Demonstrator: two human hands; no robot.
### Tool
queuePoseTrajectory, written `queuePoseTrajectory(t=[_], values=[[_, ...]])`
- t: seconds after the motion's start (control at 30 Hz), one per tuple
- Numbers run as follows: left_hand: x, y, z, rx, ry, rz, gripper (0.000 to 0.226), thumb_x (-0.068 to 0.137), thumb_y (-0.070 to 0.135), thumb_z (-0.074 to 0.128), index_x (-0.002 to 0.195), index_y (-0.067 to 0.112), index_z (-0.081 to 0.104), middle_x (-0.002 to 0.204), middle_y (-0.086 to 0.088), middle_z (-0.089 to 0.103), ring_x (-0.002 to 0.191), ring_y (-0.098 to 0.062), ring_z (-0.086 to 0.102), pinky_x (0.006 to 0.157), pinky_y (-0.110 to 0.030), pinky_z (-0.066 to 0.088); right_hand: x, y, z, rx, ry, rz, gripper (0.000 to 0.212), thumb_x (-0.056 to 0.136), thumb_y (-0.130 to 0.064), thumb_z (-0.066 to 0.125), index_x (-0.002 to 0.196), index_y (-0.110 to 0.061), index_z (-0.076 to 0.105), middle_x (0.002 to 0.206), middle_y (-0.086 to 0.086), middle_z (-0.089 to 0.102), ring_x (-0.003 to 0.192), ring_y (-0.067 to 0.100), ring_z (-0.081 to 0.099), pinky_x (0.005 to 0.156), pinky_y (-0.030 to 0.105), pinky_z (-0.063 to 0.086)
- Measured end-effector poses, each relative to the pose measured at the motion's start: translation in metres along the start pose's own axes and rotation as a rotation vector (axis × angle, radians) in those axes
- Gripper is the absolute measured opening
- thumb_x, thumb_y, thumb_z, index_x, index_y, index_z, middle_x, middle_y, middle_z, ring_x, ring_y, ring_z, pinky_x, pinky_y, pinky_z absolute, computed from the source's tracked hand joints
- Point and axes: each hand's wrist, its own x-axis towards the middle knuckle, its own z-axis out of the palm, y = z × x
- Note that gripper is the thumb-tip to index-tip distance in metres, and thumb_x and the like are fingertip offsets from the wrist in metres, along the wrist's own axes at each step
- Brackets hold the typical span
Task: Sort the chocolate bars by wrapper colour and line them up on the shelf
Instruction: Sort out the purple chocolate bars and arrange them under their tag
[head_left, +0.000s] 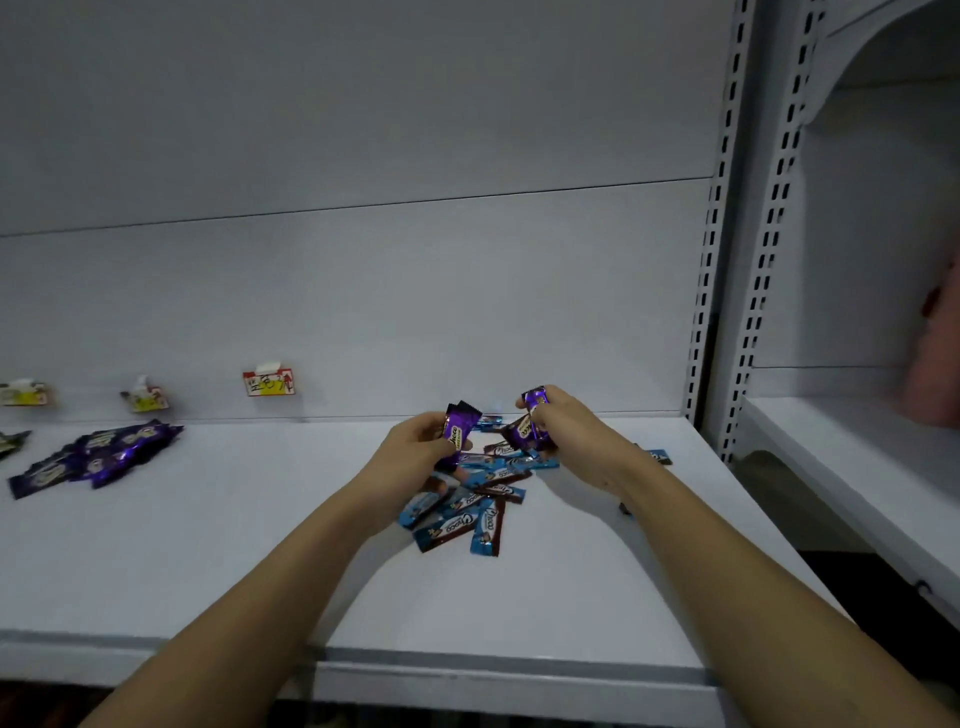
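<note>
- Reaching in from the near edge of the white shelf (208, 571), two bare forearms, converging above the heap of blue bars (470, 512).
- Lying loose and overlapping near the middle of the shelf, that heap: blue-and-brown wrappers pointing every way, a few brown-ended ones among them.
- Just left of the heap and raised off the board, left hand (418, 449), fingers curled round a small stack of purple bars (457, 431) held upright, one serrated end showing on top.
- Just right of the heap, right hand (563, 431), fingers and thumb pinching more purple-wrapped bars (532, 421), one upright, another tilted down toward the heap.
- Beyond the right wrist, a single blue bar (657, 457) flat on the board, apart from the heap.
- Far left of the heap, a group of purple bars (98, 457) laid side by side, overlapping, not quite straight.
- Behind those, against the back panel (363, 312), three small price tags (269, 383) in red and yellow.
- Right of the heap, a perforated white upright (717, 260), then the neighbouring shelf bay.
</note>
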Motion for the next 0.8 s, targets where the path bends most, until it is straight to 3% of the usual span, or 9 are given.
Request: queuePoseTrajectory(t=[0.1,0.2,0.4,0.63,0.8], values=[[-0.026,-0.002,-0.019,0.013,0.085,-0.007,0.022,0.098,0.002,0.048,0.107,0.020,0.059,0.096,-0.003,0.068,0.064,-0.010,0.068,0.053,-0.020,0.051,-0.009,-0.008,0.023,0.009,-0.050,-0.010,0.029,0.092,-0.005,0.035,0.104,-0.018,0.058,0.101,0.016,0.062,0.085,0.025,0.057,0.071,0.032,0.042],[-0.050,-0.003,-0.040,0.006,0.148,-0.007,0.022,0.097,0.002,0.049,0.104,0.021,0.059,0.098,-0.004,0.069,0.066,-0.010,0.070,0.054,-0.022,0.052,-0.014,-0.015,0.044,-0.003,-0.140,-0.090,0.024,0.097,-0.005,0.039,0.112,-0.010,0.057,0.107,0.020,0.062,0.093,0.027,0.061,0.075,0.034,0.049],[-0.085,-0.009,-0.100,0.020,0.309,-0.034,0.029,0.091,0.005,0.064,0.118,0.015,0.058,0.104,-0.004,0.073,0.086,-0.020,0.071,0.067,-0.026,0.053,-0.021,-0.033,0.097,0.124,-0.299,-0.180,0.029,0.093,0.001,0.060,0.120,-0.008,0.057,0.108,0.009,0.066,0.092,0.024,0.069,0.075,0.032,0.060],[-0.107,-0.035,-0.187,0.014,0.480,-0.031,0.020,0.089,0.004,0.067,0.106,0.014,0.065,0.100,-0.009,0.072,0.083,-0.019,0.071,0.077,-0.029,0.058,-0.009,-0.061,0.182,0.186,-0.403,-0.161,0.020,0.088,-0.001,0.067,0.108,-0.003,0.064,0.100,0.022,0.069,0.077,0.024,0.064,0.070,0.028,0.059],[-0.100,-0.068,-0.264,-0.029,0.571,-0.037,0.023,0.086,0.005,0.070,0.102,0.021,0.066,0.092,-0.004,0.074,0.081,-0.015,0.072,0.068,-0.021,0.057,0.023,-0.071,0.263,0.138,-0.474,-0.113,0.019,0.090,-0.008,0.066,0.109,-0.011,0.065,0.096,0.015,0.069,0.072,0.020,0.063,0.064,0.027,0.056]])
